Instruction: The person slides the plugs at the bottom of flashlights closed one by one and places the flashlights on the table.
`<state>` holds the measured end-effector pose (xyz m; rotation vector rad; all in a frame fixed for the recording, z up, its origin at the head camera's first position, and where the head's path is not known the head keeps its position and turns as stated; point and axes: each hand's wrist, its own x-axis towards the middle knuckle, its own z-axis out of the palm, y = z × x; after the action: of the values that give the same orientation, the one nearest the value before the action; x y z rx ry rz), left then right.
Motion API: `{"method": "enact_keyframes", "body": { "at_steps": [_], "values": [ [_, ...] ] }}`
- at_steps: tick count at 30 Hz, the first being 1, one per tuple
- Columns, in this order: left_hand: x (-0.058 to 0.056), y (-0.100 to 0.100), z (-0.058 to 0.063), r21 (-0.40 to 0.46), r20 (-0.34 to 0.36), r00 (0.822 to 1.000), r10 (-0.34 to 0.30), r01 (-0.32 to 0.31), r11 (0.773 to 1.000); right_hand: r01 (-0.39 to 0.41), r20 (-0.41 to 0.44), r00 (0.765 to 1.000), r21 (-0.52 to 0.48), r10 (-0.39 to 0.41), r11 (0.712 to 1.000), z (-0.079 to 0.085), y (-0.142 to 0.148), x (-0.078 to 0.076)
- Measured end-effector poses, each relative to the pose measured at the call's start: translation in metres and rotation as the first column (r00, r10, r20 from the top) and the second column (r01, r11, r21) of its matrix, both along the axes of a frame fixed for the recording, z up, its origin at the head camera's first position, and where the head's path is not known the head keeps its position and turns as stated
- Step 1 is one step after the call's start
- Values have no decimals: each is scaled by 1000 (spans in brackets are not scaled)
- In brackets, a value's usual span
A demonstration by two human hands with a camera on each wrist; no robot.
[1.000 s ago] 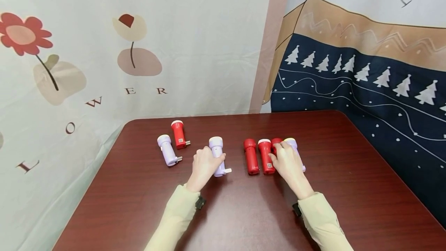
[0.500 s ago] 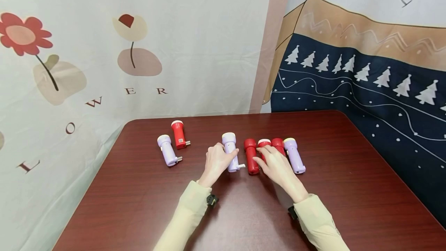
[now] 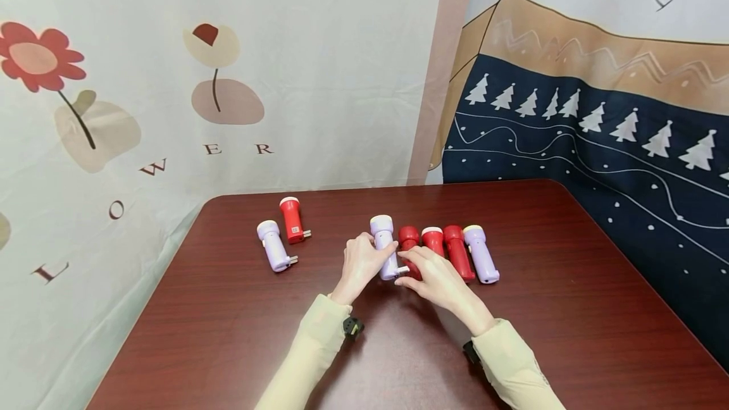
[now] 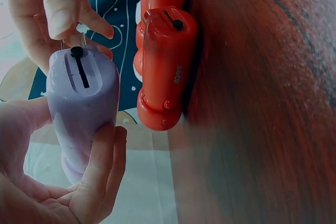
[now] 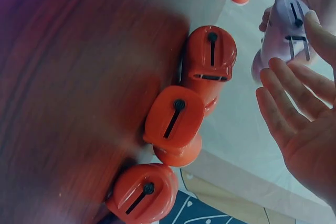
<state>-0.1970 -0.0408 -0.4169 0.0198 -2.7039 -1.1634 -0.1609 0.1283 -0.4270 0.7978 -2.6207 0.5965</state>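
My left hand (image 3: 359, 264) grips a lilac flashlight (image 3: 382, 225) around its body, thumb on one side and fingers on the other. Metal plug prongs (image 5: 299, 49) stick out from its tail end, which also bears a black slider slot (image 4: 80, 69). The right hand (image 3: 441, 280) reaches in from the other side, fingers fairly straight, with thumb and fingertips right beside the prongs. In the head view it partly covers a dark red flashlight (image 3: 408, 236) and a white-rimmed red flashlight (image 3: 433, 240) lying on the table.
Another dark red flashlight (image 3: 458, 255) and a lilac flashlight (image 3: 481, 257) continue the row to the right. At the left lie a lilac flashlight (image 3: 274, 247) and a red flashlight (image 3: 292, 220), both with prongs out. Printed curtains (image 3: 342, 81) hang behind the brown table (image 3: 216, 334).
My left hand has carried the lilac flashlight rightward, toward the row. The right hand has moved left, from over the right-hand flashlights to the held one's prongs.
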Motion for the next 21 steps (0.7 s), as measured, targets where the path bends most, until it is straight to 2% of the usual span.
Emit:
{"method": "enact_keyframes", "body": {
  "at_steps": [8, 21],
  "values": [
    [0, 3, 1, 14, -24, 1000, -14, 15, 1000, -8, -43, 999, -1, 8, 1000, 1, -2, 2],
    [0, 5, 1, 3, -18, 1000, -18, 18, 1000, -24, -106, 994, -34, 21, 999, -2, -3, 0]
  ]
}}
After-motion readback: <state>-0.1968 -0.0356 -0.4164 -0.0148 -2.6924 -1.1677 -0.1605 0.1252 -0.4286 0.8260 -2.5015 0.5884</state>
